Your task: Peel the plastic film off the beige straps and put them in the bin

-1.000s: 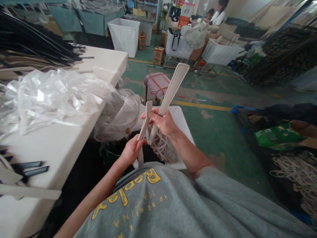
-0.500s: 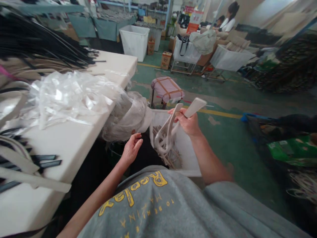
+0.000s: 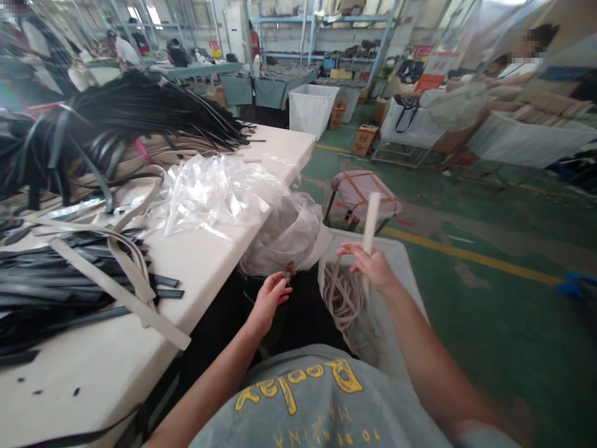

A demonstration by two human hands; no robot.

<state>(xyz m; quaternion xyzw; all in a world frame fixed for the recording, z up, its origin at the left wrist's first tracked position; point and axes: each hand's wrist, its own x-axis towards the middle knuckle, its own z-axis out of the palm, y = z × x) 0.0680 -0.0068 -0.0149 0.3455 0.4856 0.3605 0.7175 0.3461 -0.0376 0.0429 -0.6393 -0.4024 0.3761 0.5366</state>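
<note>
My right hand (image 3: 375, 267) is over a white bin (image 3: 410, 274), with a beige strap (image 3: 372, 218) standing upright between its loosely bent fingers; the strap's lower part is blurred below the hand. Several beige straps (image 3: 345, 295) lie coiled inside the bin. My left hand (image 3: 271, 300) is above my lap, thumb and fingers drawn together at a small dark thing that I cannot make out. Just beyond it, a crumpled translucent plastic bag (image 3: 293, 233) hangs at the table's side.
On the white table (image 3: 209, 267) to my left lie a heap of clear plastic strips (image 3: 214, 193), a large pile of black straps (image 3: 153, 112) and more dark straps with beige ones across them. A pink padded stool (image 3: 364, 186) stands beyond the bin. People work farther back.
The view has turned left. The strap in my right hand was folded with two ends up; now one end stands upright. My left hand's fingers have drawn together near the bag.
</note>
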